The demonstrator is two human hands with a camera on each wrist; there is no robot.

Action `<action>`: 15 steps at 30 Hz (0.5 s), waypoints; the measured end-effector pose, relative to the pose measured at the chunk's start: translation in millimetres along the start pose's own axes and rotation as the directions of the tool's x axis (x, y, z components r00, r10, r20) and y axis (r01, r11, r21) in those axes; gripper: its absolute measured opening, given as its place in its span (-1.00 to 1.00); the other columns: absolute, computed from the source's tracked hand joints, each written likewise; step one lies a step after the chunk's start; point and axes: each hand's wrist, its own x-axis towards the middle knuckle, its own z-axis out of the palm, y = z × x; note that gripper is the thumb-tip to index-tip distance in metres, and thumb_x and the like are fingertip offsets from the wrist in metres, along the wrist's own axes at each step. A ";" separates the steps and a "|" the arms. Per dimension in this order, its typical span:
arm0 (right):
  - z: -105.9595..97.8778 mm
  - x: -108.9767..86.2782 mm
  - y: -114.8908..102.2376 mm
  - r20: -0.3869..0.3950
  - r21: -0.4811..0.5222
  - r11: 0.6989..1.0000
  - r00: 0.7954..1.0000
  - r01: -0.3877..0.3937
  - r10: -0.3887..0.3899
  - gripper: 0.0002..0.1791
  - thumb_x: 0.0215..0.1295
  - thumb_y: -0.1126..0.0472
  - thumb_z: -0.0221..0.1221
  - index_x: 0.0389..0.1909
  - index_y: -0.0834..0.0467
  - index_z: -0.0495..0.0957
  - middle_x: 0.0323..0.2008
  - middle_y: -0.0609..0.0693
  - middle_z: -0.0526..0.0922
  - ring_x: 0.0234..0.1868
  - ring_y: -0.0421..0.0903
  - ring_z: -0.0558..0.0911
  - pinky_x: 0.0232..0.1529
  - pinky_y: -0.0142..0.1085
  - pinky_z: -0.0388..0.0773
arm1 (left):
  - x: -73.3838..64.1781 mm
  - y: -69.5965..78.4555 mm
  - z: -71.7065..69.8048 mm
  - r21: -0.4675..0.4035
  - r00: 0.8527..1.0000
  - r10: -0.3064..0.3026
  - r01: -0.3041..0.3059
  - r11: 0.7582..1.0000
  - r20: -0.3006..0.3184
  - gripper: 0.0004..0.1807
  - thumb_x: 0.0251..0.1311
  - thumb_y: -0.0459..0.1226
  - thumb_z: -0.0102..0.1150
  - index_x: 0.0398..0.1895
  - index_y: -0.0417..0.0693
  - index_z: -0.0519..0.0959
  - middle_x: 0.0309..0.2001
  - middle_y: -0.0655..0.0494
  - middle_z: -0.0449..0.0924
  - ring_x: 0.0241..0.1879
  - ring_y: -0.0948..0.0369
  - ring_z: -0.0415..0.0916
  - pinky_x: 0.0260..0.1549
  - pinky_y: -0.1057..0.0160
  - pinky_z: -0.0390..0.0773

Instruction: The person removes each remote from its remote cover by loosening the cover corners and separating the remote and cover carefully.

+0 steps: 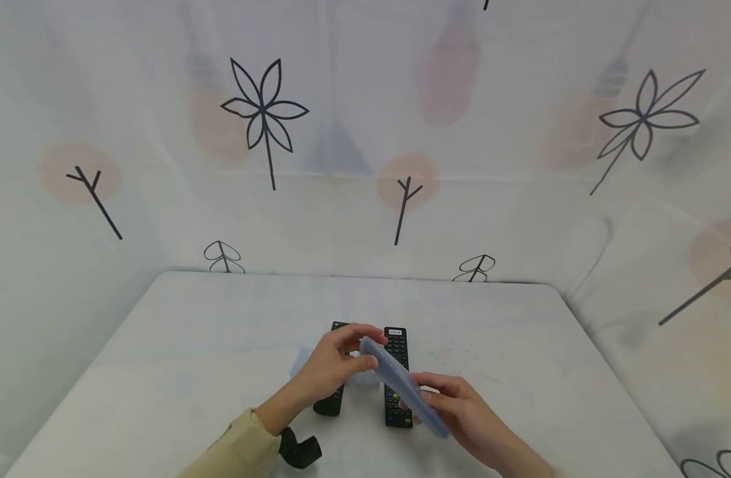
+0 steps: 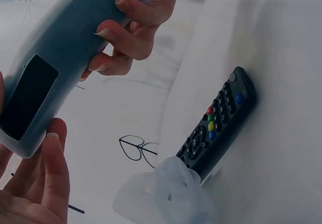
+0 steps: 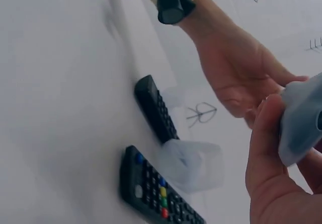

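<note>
A translucent bluish remote-control cover (image 1: 401, 382) is held slanted above the table by both hands. At its upper end, my left hand (image 1: 332, 362) pinches it between thumb and fingers. My right hand (image 1: 461, 405) grips the lower end. In the left wrist view a dark rectangular window shows in the cover (image 2: 75, 48); I cannot tell whether anything is inside. Below lie two black remotes, the left remote (image 1: 329, 403) partly hidden by my left hand and the right remote (image 1: 398, 415) partly behind the cover.
A second crumpled, translucent piece (image 2: 166, 194) lies by the remotes on the white table (image 1: 222, 332). A black device (image 3: 173, 6) is worn on the left wrist. Patterned white cloth (image 1: 341, 219) hangs behind the table and at its sides.
</note>
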 end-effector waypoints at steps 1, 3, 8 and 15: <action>0.6 0.7 2.1 0.031 0.018 1.000 1.000 0.002 -0.003 -0.63 0.53 0.20 0.02 0.26 0.13 0.54 0.05 0.13 0.63 -0.02 0.02 0.62 0.03 -0.12 0.52 | -0.4 0.8 0.4 0.003 1.000 -0.002 0.002 1.000 -0.012 -0.53 0.26 -0.18 0.33 0.19 -0.12 0.53 0.06 -0.08 0.59 -0.07 0.09 0.61 -0.15 0.24 0.60; 3.0 1.8 5.7 0.084 0.048 0.999 0.996 0.005 -0.009 -0.63 0.54 0.20 0.00 0.27 0.12 0.52 0.03 0.14 0.65 -0.04 -0.01 0.64 0.03 -0.12 0.52 | -1.6 2.1 1.3 0.026 0.999 -0.012 0.013 1.000 -0.039 -0.55 0.22 -0.14 0.36 0.14 -0.10 0.56 -0.02 -0.03 0.62 -0.13 0.11 0.61 -0.20 0.23 0.60; 8.9 4.5 14.0 0.157 0.110 0.994 0.987 0.008 -0.025 -0.59 0.55 0.22 -0.03 0.32 0.21 0.45 0.06 0.20 0.62 -0.01 0.00 0.65 0.03 -0.15 0.55 | -4.7 5.4 4.0 0.057 0.996 -0.026 0.031 0.998 -0.090 -0.51 0.11 -0.03 0.40 0.04 -0.08 0.60 -0.16 0.03 0.60 -0.27 0.16 0.56 -0.32 0.24 0.59; 15.9 8.2 20.4 0.108 -0.004 1.000 0.994 0.015 -0.015 -0.56 0.54 0.20 -0.01 0.32 0.30 0.42 0.13 0.16 0.61 0.06 0.01 0.63 0.10 -0.15 0.50 | -9.1 5.9 7.3 0.054 0.994 0.040 -0.035 0.998 -0.106 -0.45 0.02 0.01 0.41 -0.01 -0.17 0.62 -0.17 0.07 0.61 -0.28 0.23 0.52 -0.36 0.31 0.57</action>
